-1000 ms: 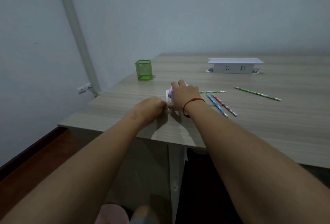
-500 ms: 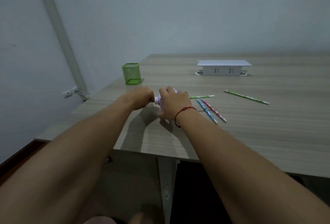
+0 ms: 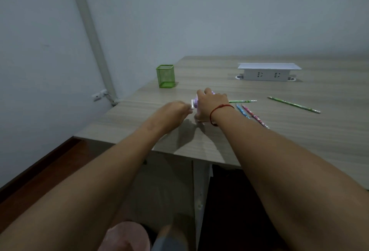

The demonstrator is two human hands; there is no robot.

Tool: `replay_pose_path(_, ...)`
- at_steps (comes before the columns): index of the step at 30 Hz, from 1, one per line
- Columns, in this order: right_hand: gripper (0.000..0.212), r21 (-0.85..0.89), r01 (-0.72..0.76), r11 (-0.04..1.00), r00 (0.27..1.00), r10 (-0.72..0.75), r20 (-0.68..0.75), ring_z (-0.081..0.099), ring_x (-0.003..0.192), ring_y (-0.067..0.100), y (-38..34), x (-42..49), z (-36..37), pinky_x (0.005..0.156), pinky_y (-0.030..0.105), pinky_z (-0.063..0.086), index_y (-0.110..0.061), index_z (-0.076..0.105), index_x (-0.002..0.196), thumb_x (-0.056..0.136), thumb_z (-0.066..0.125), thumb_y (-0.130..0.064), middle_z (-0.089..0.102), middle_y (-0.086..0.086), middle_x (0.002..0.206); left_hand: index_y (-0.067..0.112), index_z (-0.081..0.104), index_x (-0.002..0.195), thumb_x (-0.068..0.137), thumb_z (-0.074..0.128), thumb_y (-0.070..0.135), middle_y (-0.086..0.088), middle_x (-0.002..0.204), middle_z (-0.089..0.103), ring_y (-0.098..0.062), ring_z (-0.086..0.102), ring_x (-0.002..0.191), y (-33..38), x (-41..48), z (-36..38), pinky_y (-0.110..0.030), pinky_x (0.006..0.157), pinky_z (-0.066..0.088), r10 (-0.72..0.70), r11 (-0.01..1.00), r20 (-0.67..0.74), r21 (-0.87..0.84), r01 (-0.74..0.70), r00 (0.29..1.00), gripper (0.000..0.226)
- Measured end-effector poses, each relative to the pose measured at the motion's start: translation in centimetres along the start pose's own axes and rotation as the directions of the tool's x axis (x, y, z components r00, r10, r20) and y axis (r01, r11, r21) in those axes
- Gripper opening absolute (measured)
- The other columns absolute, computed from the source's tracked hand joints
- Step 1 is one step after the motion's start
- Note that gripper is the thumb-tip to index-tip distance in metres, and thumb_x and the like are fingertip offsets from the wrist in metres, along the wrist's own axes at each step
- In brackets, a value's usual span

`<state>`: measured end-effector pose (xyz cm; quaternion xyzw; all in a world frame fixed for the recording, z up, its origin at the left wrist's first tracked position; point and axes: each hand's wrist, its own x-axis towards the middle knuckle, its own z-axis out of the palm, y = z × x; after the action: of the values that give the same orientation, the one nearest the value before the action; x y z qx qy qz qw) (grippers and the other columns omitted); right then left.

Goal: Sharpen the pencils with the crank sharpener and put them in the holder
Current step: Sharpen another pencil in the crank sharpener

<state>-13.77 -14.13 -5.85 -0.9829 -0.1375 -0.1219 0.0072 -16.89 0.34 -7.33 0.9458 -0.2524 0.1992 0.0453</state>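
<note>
A small purple and white crank sharpener [image 3: 194,103] stands on the wooden table [image 3: 299,130], mostly covered by my right hand [image 3: 210,103], which clamps it from above. My left hand [image 3: 175,109] is closed at the sharpener's left end, on its crank; the crank itself is hidden. A green pencil [image 3: 242,101] sticks out to the right from behind my right hand. A blue pencil [image 3: 242,110] and a pink pencil [image 3: 254,115] lie side by side just right of my wrist. Another green pencil [image 3: 293,104] lies farther right. The green mesh holder [image 3: 165,76] stands at the far left.
A white socket box [image 3: 268,71] sits at the back of the table. The table's near edge and left corner are close to my forearms. A wall with a white pipe [image 3: 89,31] runs along the left.
My left hand has shifted around the sharpener's left end, from lower to higher and back beside it. My right hand stays on the sharpener. The camera has moved.
</note>
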Motion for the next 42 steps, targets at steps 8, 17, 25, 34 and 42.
replay_pose_path(8, 0.060, -0.003, 0.040, 0.999, 0.997, -0.041, -0.070, 0.048, 0.126, 0.031, 0.2, -0.1, 0.4, 0.096, 0.041, 0.040, -0.015, 0.039, 0.135, 0.084, 0.059, -0.040, 0.043, 0.009, 0.137, 0.010, 0.066, 0.108, 0.093, 0.050, 0.018, -0.012, 0.112, 0.065, -0.026, 0.062, 0.102, -0.4, 1.5, 2.6, -0.039, 0.093, 0.050, -0.181, 0.984, 0.235, 0.038, 0.177, 0.955, 0.023)
replay_pose_path(17, 0.064, -0.012, 0.068, 0.998, 0.994, -0.069, -0.080, 0.054, 0.114, 0.032, 0.9, 0.1, 0.7, 0.092, 0.041, 0.041, -0.018, 0.040, 0.133, 0.080, 0.063, -0.045, 0.047, 0.009, 0.131, 0.005, 0.065, 0.093, 0.096, 0.048, 0.019, -0.016, 0.095, 0.067, -0.035, 0.064, 0.089, -3.7, 6.8, 0.0, -0.039, 0.071, 0.049, -0.026, 0.958, 0.175, 0.284, -0.026, 0.984, 0.023)
replay_pose_path(25, 0.066, -0.093, 0.083, 0.992, 0.992, -0.091, -0.085, 0.051, 0.118, 0.027, 0.5, -0.4, 0.6, 0.093, 0.042, 0.043, -0.018, 0.035, 0.138, 0.084, 0.062, -0.044, 0.045, 0.009, 0.134, 0.000, 0.064, 0.090, 0.096, 0.047, 0.009, -0.021, 0.087, 0.067, -0.038, 0.064, 0.081, -3.3, 5.6, 0.1, -0.039, 0.063, 0.044, 0.005, 0.977, 0.067, 0.214, -0.019, 0.998, 0.021)
replay_pose_path(34, 0.063, -0.024, 0.014, 1.000, 1.000, -0.014, -0.003, 0.049, 0.126, 0.030, 0.7, 1.2, 0.3, 0.095, 0.043, 0.040, -0.018, 0.038, 0.135, 0.082, 0.064, -0.040, 0.044, 0.008, 0.135, 0.001, 0.060, 0.086, 0.098, 0.044, 0.020, -0.022, 0.085, 0.065, -0.038, 0.061, 0.078, -2.2, 3.9, -1.9, -0.039, 0.063, 0.042, 0.116, 0.991, -0.080, 0.075, -0.110, 0.990, 0.028)
replay_pose_path(42, 0.068, -0.019, 0.012, 1.000, 1.000, -0.011, 0.025, 0.049, 0.125, 0.031, 0.7, 1.3, 0.1, 0.096, 0.042, 0.039, -0.016, 0.037, 0.134, 0.079, 0.067, -0.042, 0.043, 0.010, 0.135, 0.004, 0.063, 0.104, 0.096, 0.049, 0.015, -0.017, 0.099, 0.068, -0.031, 0.065, 0.085, -0.6, 0.4, 1.0, -0.035, 0.072, 0.051, 0.068, 0.997, -0.100, -0.014, -0.070, 0.993, 0.019)
